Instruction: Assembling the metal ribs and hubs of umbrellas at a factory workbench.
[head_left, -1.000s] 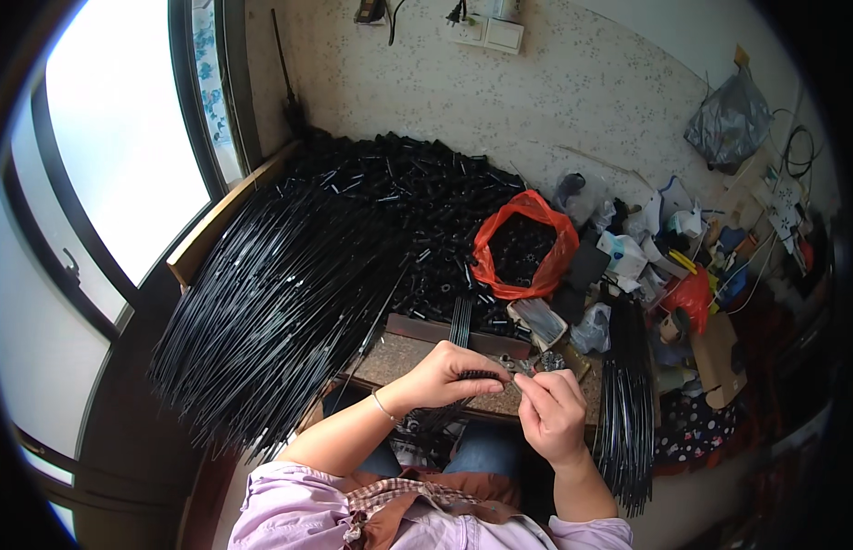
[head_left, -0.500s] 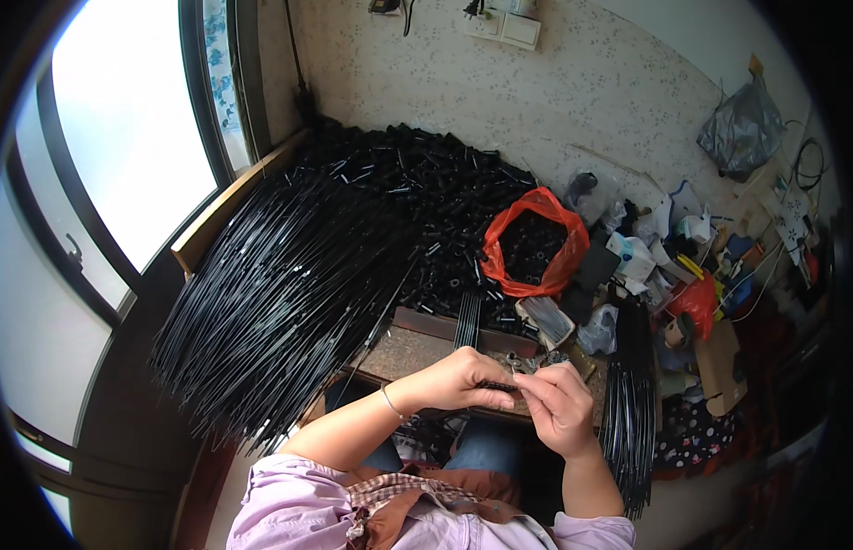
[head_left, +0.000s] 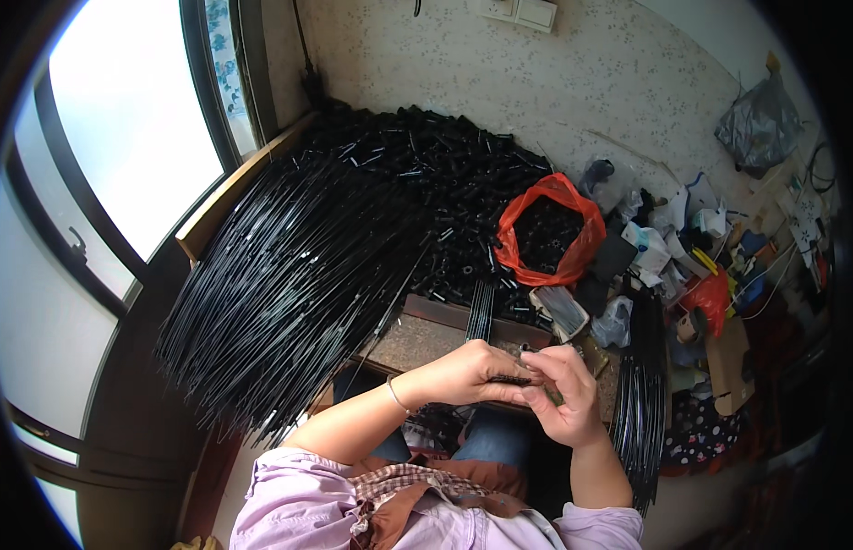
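Item: thin black rod [head_left: 511, 379], pinched between our left hand [head_left: 468, 374] and right hand [head_left: 566, 394], both closed together just below the orange bag [head_left: 547, 229]; risk: slipping if our grip loosens.

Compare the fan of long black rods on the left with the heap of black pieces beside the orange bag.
The rods are long and thin; the pieces are short and stubby. The rods lie roughly parallel, fanning out past the table edge toward the window; the pieces sit jumbled in a pile against the wall. The rods lie loose, while some pieces fill the orange bag. Both are black and stacked in bulk.
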Available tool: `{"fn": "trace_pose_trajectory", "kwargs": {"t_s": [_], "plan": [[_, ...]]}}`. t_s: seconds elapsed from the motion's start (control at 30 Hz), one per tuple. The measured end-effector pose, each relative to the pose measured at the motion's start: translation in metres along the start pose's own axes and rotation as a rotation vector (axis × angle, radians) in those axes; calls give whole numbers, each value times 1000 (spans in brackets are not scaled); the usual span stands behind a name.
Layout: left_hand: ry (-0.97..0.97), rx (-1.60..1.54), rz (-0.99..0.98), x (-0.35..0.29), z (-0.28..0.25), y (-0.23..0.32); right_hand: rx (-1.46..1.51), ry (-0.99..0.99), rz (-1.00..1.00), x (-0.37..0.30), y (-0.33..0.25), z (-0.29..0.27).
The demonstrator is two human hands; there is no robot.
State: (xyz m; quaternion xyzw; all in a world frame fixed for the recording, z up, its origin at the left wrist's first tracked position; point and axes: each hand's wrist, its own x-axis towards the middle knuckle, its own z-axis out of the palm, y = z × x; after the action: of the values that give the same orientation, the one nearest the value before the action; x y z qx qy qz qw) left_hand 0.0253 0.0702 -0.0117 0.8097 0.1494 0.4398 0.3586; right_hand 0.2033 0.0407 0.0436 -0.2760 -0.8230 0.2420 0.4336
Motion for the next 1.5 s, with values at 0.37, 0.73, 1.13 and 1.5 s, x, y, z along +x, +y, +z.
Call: {"fn": "trace_pose_trajectory", "kwargs": {"t_s": [0.37,0.73,1.13,1.5], "plan": [[-216,1013,-477,-68,42,-66,-100,-295,-47,-7,-25,1],[-394,982,-365,-70,24,-72,541,-772,-137,-11,-9,19],[-389,985,-330,-105,31,-52,-752,-17,274,-4,249,-21],[-482,820,-460,-90,18,-43,-395,-86,109,19,212,31]]}}
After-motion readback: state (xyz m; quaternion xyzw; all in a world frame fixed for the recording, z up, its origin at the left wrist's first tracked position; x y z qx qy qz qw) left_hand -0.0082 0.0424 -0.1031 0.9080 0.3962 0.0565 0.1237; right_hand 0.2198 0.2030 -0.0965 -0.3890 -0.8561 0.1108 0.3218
